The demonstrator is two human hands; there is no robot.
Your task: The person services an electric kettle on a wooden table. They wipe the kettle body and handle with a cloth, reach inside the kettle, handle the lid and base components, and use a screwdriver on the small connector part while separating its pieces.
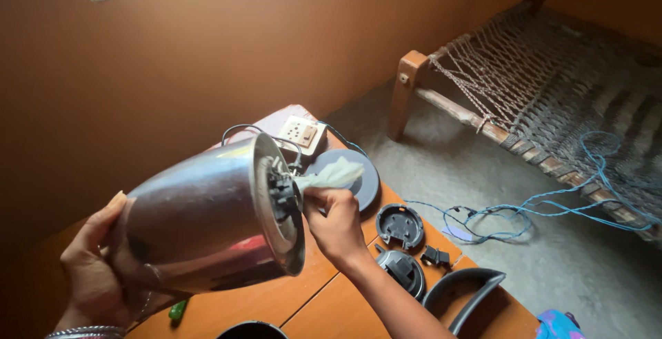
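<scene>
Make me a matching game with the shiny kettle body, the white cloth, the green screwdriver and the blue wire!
Things:
1. steel kettle body
2. white cloth
3. green screwdriver
4. blue wire

Places:
A. trailing over the grey floor and onto the rope cot
B. pinched in the right hand against the kettle's underside
C. lying on the orange table, just below the kettle
D. held up on its side by the left hand

Pairs: 1-D, 2-B, 3-C, 4-A
</scene>
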